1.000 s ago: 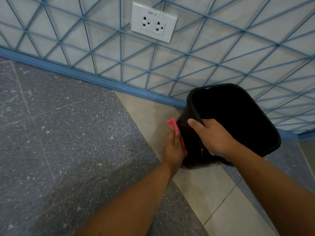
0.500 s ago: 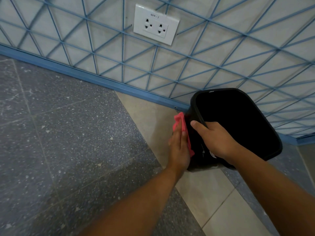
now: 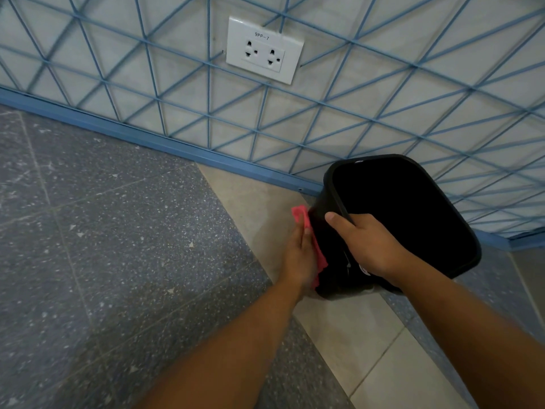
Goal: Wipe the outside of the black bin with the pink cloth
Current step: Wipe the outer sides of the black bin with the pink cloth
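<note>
Presently: black bin [image 3: 410, 214], seemingly light, stiff, smooth plastic, tilted on the floor [image 3: 118, 261], right hand [image 3: 368, 246] gripping its near rim, the best hold; soft pink cloth [image 3: 306, 228] pressed flat-fingered by left hand [image 3: 299, 258] against its outer wall.

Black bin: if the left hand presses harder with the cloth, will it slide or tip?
The black bin looks empty, so probably light. It could slide on the smooth floor tiles. The right hand gripping its rim should stop tipping while the left hand presses the pink cloth.
</note>
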{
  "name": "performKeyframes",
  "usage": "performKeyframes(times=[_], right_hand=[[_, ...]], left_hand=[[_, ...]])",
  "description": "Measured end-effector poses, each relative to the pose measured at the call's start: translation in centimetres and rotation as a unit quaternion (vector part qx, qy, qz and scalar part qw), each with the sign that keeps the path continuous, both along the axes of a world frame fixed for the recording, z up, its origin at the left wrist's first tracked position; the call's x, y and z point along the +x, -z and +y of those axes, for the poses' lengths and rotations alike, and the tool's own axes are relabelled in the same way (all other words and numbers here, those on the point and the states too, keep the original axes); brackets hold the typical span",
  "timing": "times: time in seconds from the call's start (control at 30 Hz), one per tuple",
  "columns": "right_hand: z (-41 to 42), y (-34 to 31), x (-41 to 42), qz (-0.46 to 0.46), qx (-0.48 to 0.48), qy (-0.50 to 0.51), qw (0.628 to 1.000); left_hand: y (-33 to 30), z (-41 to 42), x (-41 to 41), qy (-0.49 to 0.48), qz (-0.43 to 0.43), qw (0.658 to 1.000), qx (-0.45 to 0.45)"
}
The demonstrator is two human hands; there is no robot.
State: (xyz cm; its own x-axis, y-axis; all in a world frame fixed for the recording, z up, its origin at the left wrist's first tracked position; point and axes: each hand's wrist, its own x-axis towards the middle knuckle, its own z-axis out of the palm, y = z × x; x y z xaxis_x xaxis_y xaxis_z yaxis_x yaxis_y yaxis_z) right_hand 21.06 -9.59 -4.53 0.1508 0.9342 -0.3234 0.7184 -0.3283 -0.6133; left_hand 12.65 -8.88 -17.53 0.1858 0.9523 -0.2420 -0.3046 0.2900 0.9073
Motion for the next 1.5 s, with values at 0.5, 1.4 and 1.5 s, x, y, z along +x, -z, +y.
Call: performKeyframes(times=[0.5, 1.4, 1.5], right_hand=[[0.1, -0.1, -0.1, 0.003, 0.002, 0.003, 1.000], [0.2, -0.2, -0.2, 0.005, 0.004, 0.002, 1.000], [0.2, -0.2, -0.1, -0.001, -0.001, 0.000, 1.000]], left_hand=[[1.8, -0.6, 0.0, -0.001, 0.000, 0.999, 0.053], [-0.7, 0.0, 0.4, -0.043, -0.052, 0.997, 0.024], [0.5, -1.5, -0.1, -0.022, -0.038, 0.998, 0.040]])
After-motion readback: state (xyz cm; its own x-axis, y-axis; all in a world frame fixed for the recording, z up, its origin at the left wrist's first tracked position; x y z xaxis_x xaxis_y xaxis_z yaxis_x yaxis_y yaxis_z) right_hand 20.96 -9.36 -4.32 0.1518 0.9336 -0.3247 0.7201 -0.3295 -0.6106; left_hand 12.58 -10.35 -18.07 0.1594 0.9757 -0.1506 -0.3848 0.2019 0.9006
